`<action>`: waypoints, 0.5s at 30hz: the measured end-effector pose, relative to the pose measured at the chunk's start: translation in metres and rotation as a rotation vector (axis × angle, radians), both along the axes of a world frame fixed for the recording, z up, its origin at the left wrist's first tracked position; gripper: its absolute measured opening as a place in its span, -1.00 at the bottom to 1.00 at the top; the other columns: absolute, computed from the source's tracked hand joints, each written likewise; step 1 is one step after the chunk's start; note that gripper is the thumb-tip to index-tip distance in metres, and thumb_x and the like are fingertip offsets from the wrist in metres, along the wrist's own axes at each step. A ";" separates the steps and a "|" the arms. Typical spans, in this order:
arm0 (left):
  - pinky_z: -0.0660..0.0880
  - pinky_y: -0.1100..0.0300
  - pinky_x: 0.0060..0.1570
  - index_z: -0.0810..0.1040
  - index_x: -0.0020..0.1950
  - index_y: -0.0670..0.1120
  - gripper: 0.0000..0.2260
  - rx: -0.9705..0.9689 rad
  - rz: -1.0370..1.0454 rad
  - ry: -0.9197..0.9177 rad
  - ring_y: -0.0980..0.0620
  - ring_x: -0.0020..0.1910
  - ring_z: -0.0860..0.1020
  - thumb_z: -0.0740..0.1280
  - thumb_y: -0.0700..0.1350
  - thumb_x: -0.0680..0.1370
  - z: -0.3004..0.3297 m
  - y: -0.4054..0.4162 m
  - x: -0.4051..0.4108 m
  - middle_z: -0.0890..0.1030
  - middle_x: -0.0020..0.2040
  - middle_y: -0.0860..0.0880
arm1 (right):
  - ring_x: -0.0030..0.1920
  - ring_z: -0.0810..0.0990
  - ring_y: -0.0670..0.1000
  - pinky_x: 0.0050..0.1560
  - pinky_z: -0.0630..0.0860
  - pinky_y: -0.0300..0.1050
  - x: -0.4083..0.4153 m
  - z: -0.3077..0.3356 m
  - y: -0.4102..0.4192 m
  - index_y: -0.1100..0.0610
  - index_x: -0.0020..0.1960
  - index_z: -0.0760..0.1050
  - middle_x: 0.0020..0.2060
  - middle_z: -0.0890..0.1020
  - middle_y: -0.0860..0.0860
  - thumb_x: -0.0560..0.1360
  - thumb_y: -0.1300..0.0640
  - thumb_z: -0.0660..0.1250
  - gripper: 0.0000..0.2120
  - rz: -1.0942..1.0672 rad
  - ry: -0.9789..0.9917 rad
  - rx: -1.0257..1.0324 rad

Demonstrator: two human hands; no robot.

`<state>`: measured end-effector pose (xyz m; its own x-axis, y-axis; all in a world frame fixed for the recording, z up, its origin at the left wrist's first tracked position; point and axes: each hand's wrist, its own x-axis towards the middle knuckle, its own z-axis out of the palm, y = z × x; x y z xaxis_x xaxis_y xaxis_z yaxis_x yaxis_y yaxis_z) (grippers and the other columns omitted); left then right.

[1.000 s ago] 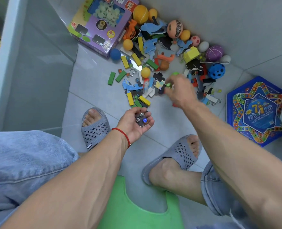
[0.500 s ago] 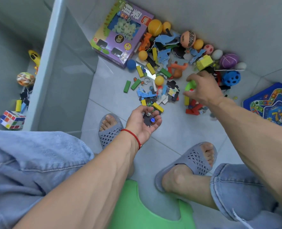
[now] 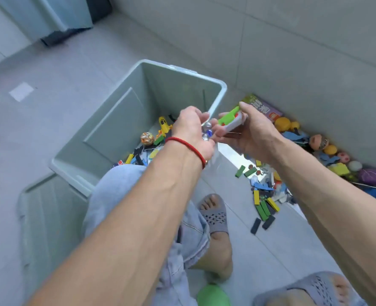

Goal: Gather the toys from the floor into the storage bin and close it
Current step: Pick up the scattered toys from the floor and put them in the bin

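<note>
At mid-frame the left hand (image 3: 192, 131) cups several marbles (image 3: 206, 131), small, hard and likely to roll, best kept in a closed palm, while the right hand (image 3: 252, 132) pinches a light, stiff green-and-white toy (image 3: 230, 119) over the open storage bin's (image 3: 107, 131) right rim.

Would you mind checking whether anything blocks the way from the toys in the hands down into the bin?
Nothing visible does: the storage bin is open, and the left hand with marbles is above it.

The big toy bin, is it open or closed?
Open. The bin has no lid on top, and toys like the yellow plane show inside.
</note>
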<state>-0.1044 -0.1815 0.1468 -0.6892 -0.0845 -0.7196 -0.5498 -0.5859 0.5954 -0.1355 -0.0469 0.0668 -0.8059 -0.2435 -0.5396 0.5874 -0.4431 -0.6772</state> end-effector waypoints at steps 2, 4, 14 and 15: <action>0.52 0.10 -0.13 0.37 -0.14 -0.19 -0.83 -0.055 0.095 0.008 -0.06 -0.28 0.38 0.08 -0.19 0.60 0.024 -0.039 -0.015 0.38 -0.18 -0.13 | 0.23 0.59 0.34 0.11 0.60 0.30 -0.023 0.018 -0.038 0.36 0.42 0.32 0.32 0.52 0.33 0.65 -0.12 0.16 -0.41 -0.010 -0.050 -0.119; 0.47 0.01 0.11 0.35 -0.11 -0.15 -0.88 -0.120 0.160 -0.010 -0.08 -0.19 0.37 0.09 -0.19 0.60 0.038 -0.072 -0.022 0.34 -0.14 -0.12 | 0.42 0.42 0.33 0.08 0.60 0.31 -0.039 0.033 -0.068 0.26 0.51 0.20 0.49 0.35 0.22 0.64 -0.13 0.15 -0.39 0.014 -0.075 -0.129; 0.29 -0.35 0.30 0.36 0.29 -0.13 -0.67 -0.419 -0.035 -0.017 -0.26 0.43 0.28 0.20 -0.21 0.51 0.025 -0.099 -0.023 0.25 0.47 -0.16 | 0.10 0.62 0.21 0.13 0.62 0.13 -0.013 0.019 -0.021 0.25 0.17 0.56 0.18 0.57 0.24 0.63 0.00 0.23 -0.66 0.088 0.006 0.485; 0.35 -0.28 0.28 0.38 0.31 -0.13 -0.62 -0.441 -0.116 -0.008 -0.26 0.24 0.41 0.22 -0.19 0.49 0.022 -0.087 -0.025 0.30 0.38 -0.21 | 0.05 0.63 0.18 0.11 0.63 0.11 -0.005 0.013 -0.003 0.25 0.15 0.57 0.14 0.59 0.22 0.63 0.02 0.23 -0.68 0.050 -0.001 0.519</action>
